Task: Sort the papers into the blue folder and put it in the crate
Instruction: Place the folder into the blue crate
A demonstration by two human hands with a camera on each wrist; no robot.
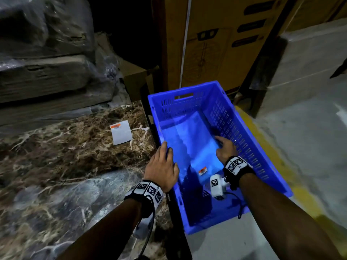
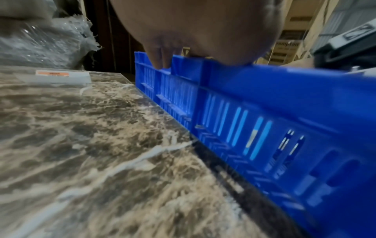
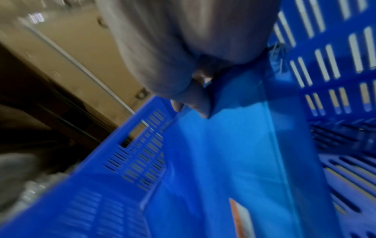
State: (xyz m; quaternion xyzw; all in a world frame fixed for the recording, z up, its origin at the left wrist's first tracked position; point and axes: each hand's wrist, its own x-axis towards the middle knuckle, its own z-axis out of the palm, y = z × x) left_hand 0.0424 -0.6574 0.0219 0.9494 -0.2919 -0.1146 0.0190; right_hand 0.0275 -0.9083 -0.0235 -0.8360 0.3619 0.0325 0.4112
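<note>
A blue crate (image 1: 246,136) stands on the floor against the right edge of the marble table (image 1: 65,166). Inside it a translucent blue folder (image 1: 189,143) with an orange label lies tilted, its far end against the crate's back wall. My right hand (image 1: 222,145) is down in the crate and grips the folder's right edge; in the right wrist view the thumb and fingers (image 3: 201,103) pinch the folder (image 3: 223,161). My left hand (image 1: 166,152) rests flat on the crate's left rim (image 2: 264,77), with its fingers (image 2: 160,59) lying over it. One white paper (image 1: 121,132) with an orange label lies on the table.
Tall cardboard boxes (image 1: 216,44) stand right behind the crate. A plastic-wrapped stack (image 1: 47,62) fills the back left, past the table. Concrete floor with a yellow line (image 1: 281,162) runs along the crate's right side.
</note>
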